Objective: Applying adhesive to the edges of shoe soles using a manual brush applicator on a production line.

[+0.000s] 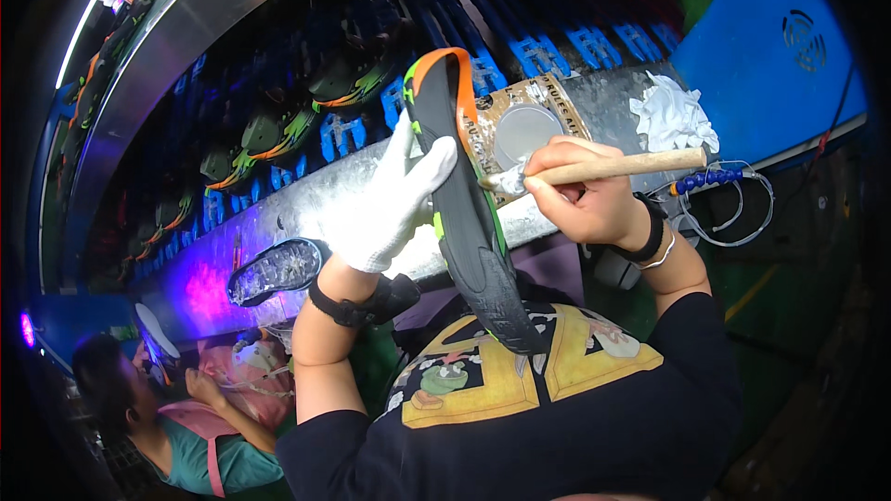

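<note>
My left hand (379, 211), in a white glove, grips a black shoe sole (462, 213) by its left side. The sole stands on its long axis, its orange and green rim at the far end and its dark end close to my shirt. My bare right hand (594, 202) is closed around the wooden handle of a brush (640, 165). The whitish brush head is at the sole's right edge; whether it touches cannot be told. Behind the brush, a round pale dish (527, 135) rests on printed cardboard (560, 98).
A dark insole-shaped piece (278, 271) lies on the grey bench (329, 187) to the left. Crumpled white cloth (672, 114) and a blue jointed hose (713, 180) are at the right. Beyond the bench, blue clamps (540, 57) carry several soles. A co-worker (200, 427) sits at lower left.
</note>
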